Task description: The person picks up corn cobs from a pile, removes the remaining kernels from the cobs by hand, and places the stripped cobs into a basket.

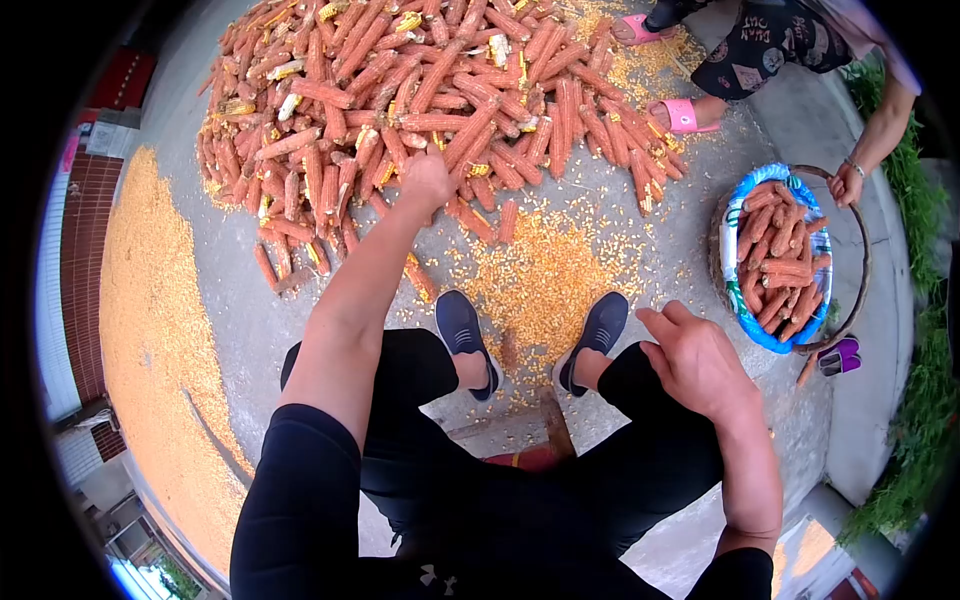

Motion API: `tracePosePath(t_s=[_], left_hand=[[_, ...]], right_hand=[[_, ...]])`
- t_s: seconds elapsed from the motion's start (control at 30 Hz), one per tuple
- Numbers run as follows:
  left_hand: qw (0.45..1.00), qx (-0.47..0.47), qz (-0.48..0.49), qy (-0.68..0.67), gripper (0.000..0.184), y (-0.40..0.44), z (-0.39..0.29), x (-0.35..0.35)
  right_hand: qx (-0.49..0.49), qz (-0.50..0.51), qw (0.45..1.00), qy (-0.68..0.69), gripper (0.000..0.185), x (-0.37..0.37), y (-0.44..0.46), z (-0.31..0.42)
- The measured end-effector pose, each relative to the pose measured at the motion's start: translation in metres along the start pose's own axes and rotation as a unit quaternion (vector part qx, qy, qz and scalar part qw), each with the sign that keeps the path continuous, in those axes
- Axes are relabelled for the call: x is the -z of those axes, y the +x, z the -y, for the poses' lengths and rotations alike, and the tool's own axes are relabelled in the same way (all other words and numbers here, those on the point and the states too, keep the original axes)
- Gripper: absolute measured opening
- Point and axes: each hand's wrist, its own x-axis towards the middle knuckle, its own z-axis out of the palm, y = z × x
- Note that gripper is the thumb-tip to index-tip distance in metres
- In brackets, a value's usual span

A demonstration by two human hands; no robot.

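A large heap of reddish corn cobs [350,90] lies ahead on the concrete, a few with yellow kernels still on them. My left hand [428,182] reaches to the heap's near edge, its fingers among the cobs; what they hold, if anything, is hidden. Over my right knee hangs my right hand [690,355], holding nothing, with its index finger and thumb apart. Loose yellow kernels [540,285] are scattered between and beyond my shoes.
At the right, another person's hand [847,185] grips the handle of a blue-lined basket [741,300] full of cobs. That person's pink sandals [690,116] are beside the heap. A broad layer of kernels [160,310] covers the left ground. Purple shoes [840,357] lie near the basket.
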Motion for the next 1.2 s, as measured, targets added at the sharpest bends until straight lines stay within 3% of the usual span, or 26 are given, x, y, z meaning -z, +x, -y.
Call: tracePosePath(t_s=[0.07,0.2,0.33,0.43,0.53,0.63,0.8,0.9,1.0,1.1,1.2], left_hand=[[1.0,0.022,-0.01,-0.014,0.067,0.013,-0.006,-0.029],[0.996,0.019,-0.087,-0.008,0.067,0.01,-0.016,-0.056],[0.99,0.06,0.009,-0.128,0.075,0.01,-0.022,-0.038],[0.972,0.046,0.013,-0.229,0.061,-0.003,-0.026,-0.016],[0.895,0.009,0.148,-0.422,0.059,-0.034,-0.039,0.04],[0.796,-0.063,0.26,-0.543,0.063,-0.055,-0.048,0.082],[0.635,-0.198,0.372,-0.648,0.062,-0.15,-0.072,0.173],[0.521,-0.276,0.436,-0.68,0.065,-0.205,-0.081,0.19],[0.49,-0.274,0.435,-0.704,0.079,-0.252,-0.089,0.195],[0.51,-0.274,0.411,-0.704,0.077,-0.272,-0.093,0.183],[0.587,-0.228,0.331,-0.702,0.07,-0.279,-0.095,0.181]], right_hand=[[0.002,0.002,1.0,0.007,0.03,0.001,0.003,-0.002],[-0.009,0.017,1.0,0.011,0.029,0.005,0.005,-0.005],[-0.02,0.05,0.998,0.013,0.033,0.011,0.005,-0.002],[-0.001,0.035,0.999,0.016,0.032,0.013,0.003,0.004],[0.036,-0.027,0.998,0.041,0.019,0.007,-0.002,0.012],[0.047,-0.064,0.996,0.044,0.02,-0.005,-0.007,0.013],[0.045,-0.084,0.982,0.165,0.04,-0.011,0.004,0.012],[0.019,-0.093,0.904,0.417,0.044,-0.004,0.018,0.02],[0.045,-0.132,0.792,0.594,0.046,0.016,0.032,0.041],[0.12,-0.129,0.711,0.681,0.048,0.027,0.039,0.064],[0.08,-0.174,0.706,0.681,0.047,0.007,0.052,0.067]])
